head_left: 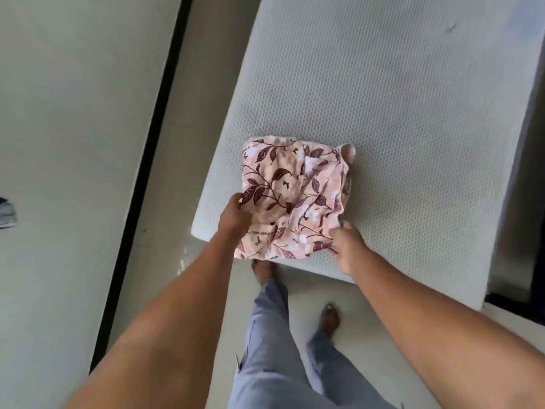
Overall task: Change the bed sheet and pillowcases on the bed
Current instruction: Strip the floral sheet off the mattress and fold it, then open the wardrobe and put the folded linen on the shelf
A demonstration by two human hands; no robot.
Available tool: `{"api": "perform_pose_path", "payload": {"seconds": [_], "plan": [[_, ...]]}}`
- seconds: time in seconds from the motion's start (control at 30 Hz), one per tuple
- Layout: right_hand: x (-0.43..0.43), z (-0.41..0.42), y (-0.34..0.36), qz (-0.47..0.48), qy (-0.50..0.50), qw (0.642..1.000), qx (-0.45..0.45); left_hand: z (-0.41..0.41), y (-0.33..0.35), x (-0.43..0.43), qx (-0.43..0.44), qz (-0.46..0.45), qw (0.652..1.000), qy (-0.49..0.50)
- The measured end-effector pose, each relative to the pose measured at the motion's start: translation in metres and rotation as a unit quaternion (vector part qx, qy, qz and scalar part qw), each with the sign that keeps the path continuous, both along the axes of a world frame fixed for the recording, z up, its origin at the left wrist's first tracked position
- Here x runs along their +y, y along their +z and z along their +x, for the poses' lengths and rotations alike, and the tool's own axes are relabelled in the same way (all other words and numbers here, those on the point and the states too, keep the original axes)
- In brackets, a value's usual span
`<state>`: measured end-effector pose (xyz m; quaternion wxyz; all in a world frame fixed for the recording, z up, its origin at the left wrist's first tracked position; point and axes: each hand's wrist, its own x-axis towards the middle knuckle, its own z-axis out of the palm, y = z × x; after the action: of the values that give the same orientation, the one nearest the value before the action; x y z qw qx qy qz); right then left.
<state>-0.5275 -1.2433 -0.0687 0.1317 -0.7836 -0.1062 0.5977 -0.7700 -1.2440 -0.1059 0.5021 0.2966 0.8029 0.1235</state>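
Folded floral linen bundle [289, 199], pink with dark maroon leaf sprays and pale blossoms, held between both hands. Whether it is a sheet or a pillowcase cannot be told. A line of small printed lettering shows on the fabric just right of the left wrist.

Left hand [234, 215]: fingers curled around the bundle's left edge, thumb on top, gripping the cloth. Right hand [346, 246]: fingers closed in a pinch on the bundle's near right corner, with fabric gathered in wrinkles just beyond the knuckles.

The bundle sits over the near left corner of the bare mattress [383, 98]. Whether it rests on the surface or hangs just above it cannot be told. The mattress, white with a fine honeycomb texture, extends away from both hands and to the right of the right hand.

Below the forearms: blue-grey trousers [271, 349] and two bare feet, the left foot [261, 271] directly under the bundle's near edge, the right foot [330, 318] nearer the person, on a pale floor [177, 172]. Left of the left hand, a black strip [141, 172] runs diagonally. Far beyond it, at the frame edge, lies a grey shoe [6, 214].
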Motion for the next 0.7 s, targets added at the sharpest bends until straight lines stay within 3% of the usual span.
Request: {"api": "perform_pose_path", "payload": {"seconds": [0.17, 0.23, 0.33, 0.4, 0.57, 0.7], "plan": [[-0.013, -0.006, 0.011, -0.006, 0.096, 0.995, -0.037, 0.002, -0.003, -0.024, 0.017, -0.026, 0.999, -0.012], [-0.012, -0.006, 0.025, 0.012, 0.188, 0.978, -0.085, 0.004, 0.005, -0.031, 0.039, -0.028, 0.999, -0.025], [-0.009, -0.006, 0.048, 0.036, 0.403, 0.896, -0.181, 0.005, 0.025, -0.041, 0.068, -0.023, 0.996, -0.057], [-0.006, -0.009, 0.063, 0.074, 0.490, 0.846, -0.199, 0.006, 0.040, -0.045, 0.079, -0.026, 0.993, -0.079], [-0.010, -0.018, 0.117, 0.141, 0.608, 0.754, -0.206, 0.007, 0.094, -0.074, 0.124, -0.002, 0.981, -0.152], [-0.021, -0.028, 0.153, 0.206, 0.689, 0.658, -0.224, 0.011, 0.140, -0.112, 0.190, 0.019, 0.968, -0.160]]}}
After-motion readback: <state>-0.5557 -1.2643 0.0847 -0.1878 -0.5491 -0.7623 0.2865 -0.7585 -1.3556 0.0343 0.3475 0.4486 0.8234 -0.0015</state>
